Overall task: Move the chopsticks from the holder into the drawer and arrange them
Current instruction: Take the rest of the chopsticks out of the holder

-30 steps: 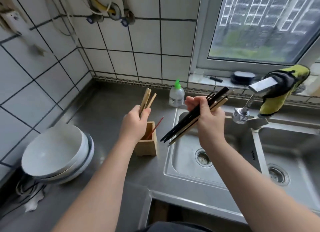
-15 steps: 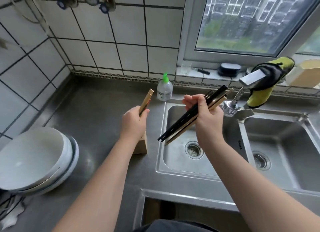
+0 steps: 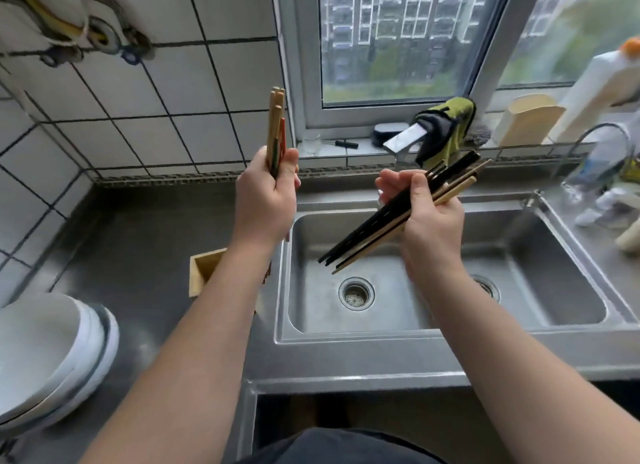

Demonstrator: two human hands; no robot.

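Jutting upright above left fingers (image 3: 289, 160), chopsticks (image 3: 275, 124).

Two hands here: the left hand (image 3: 266, 193) and right hand (image 3: 429, 221) each grip one bundle. The left bundle (image 3: 276, 124) shows at least three tan sticks and one red. The right bundle (image 3: 367, 235) has several black and at least two tan, too overlapped to count. One holder (image 3: 204, 273), one sink (image 3: 346, 339) with two drains (image 3: 356, 293), one tap (image 3: 403, 140), one stack of bowls (image 3: 52, 353)
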